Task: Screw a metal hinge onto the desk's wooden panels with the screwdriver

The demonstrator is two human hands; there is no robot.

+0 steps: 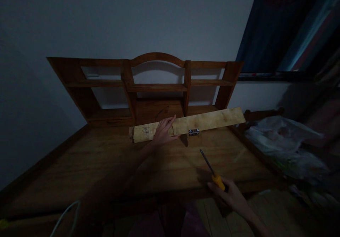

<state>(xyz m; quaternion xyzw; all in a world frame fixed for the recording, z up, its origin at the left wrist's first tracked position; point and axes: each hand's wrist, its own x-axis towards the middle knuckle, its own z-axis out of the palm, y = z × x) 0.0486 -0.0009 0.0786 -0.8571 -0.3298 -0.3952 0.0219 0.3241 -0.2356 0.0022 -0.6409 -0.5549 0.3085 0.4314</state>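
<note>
A long pale wooden plank [212,120] lies slantwise across the wooden desk, its right end farther from me. My left hand [163,132] rests on the plank left of its middle, fingers stretched out over the wood and thumb pointing right. Just right of that hand, a small metal hinge [193,132] with bright screw heads sits at the plank's near edge. My right hand [230,194] is closed around the yellow handle of a screwdriver [218,181]. The screwdriver's shaft points up and left toward the hinge, its tip apart from it.
The wooden desk [111,162] carries a shelf unit [156,87] at its back, against the wall. A plastic bag [284,134] lies beyond the desk's right edge. A white cable [65,214] loops at lower left. Dark curtains [265,28] hang at upper right.
</note>
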